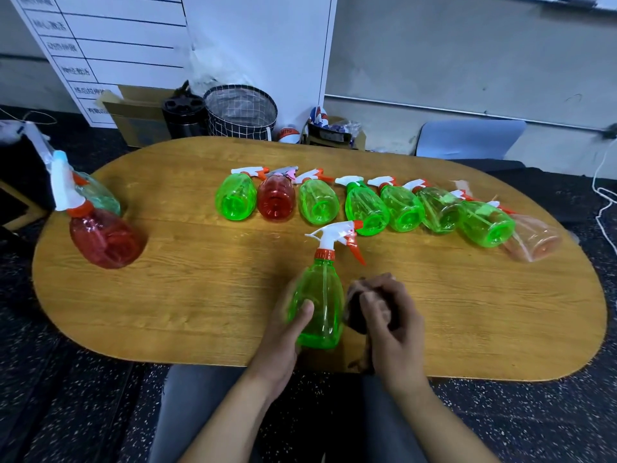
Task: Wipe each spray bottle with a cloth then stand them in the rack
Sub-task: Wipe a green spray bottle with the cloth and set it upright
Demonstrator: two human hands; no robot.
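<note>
A green spray bottle (322, 297) with a white and orange trigger head stands near the front edge of the oval wooden table (200, 289). My left hand (288, 332) grips its body, thumb across the front. My right hand (389, 312) holds a dark brown cloth (354, 307) bunched against the bottle's right side. Behind, several bottles lie in a row: a green one (235, 200), a red one (276, 202), more green ones (485, 223) and a pale orange one (537, 243) at the right end. No rack is in view.
At the table's left edge stand a red bottle (103, 237) and a clear teal bottle (100, 195). Beyond the table are a checked basket (240, 111), a black bin (183, 115), a cardboard box (140, 118), a whiteboard and a blue chair (467, 138). My knees are under the front edge.
</note>
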